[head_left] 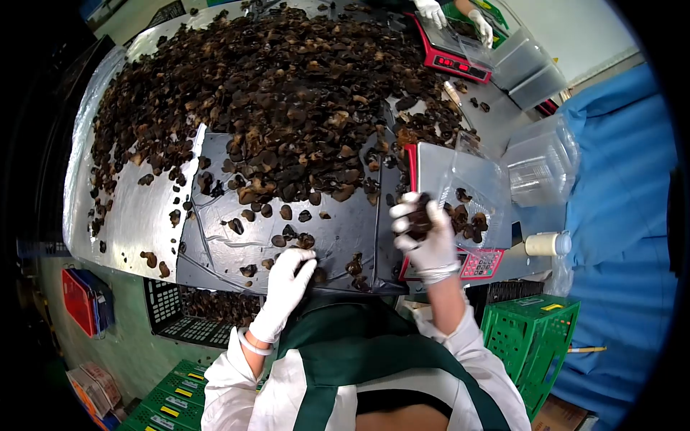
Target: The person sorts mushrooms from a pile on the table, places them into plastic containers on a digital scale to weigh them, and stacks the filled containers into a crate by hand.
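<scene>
A clump of dark brown wood ear mushrooms is gripped in my right hand, gloved in white, with its fingers curled round it. That hand is over the left side of a red-framed weighing scale. Beside it on the scale, an open clear plastic box has several mushrooms inside. My left hand, also gloved, rests at the table's near edge, its thumb and fingers apart and bent down, holding nothing visible. Its fingertips are close to a few loose mushrooms.
A large mushroom heap covers the far table. Clear boxes and a white cup stand at right. Another person's gloved hands are by a second scale. Green crates and a black crate sit below.
</scene>
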